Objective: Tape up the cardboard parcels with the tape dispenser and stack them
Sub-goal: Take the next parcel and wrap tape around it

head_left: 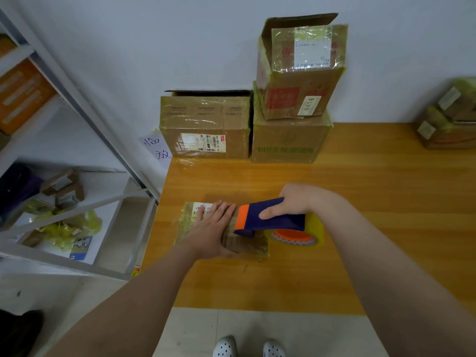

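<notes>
Two white perforated shoes (225,347) show on the floor at the near edge, below the orange wood-grain desk (373,228).

One small parcel (247,244) lies flat by the desk's near-left corner, wrapped in yellowish tape. Its white label is mostly covered and only "01" is legible.

Left hand (210,229) rests on the parcel, fingers straight and pressed flat, thumb along the near side. Right hand (293,202) grips the handle of the tape dispenser (268,217), which is blue with an orange front end. The front end touches the parcel's top. One yellowish tape roll (314,228) sits on an orange hub.

Three cartons stand at the wall:
- left carton (206,117), barcode label;
- green-printed carton (288,143), just beside it;
- red-printed carton (301,99) on top of that, sticker "6414", top flap raised.

Handwritten note (157,148) on the wall reads "临放". A blurred parcel pile (448,119) is at far right. The metal shelf (103,135) at left holds small parcels and yellow tape scraps.
</notes>
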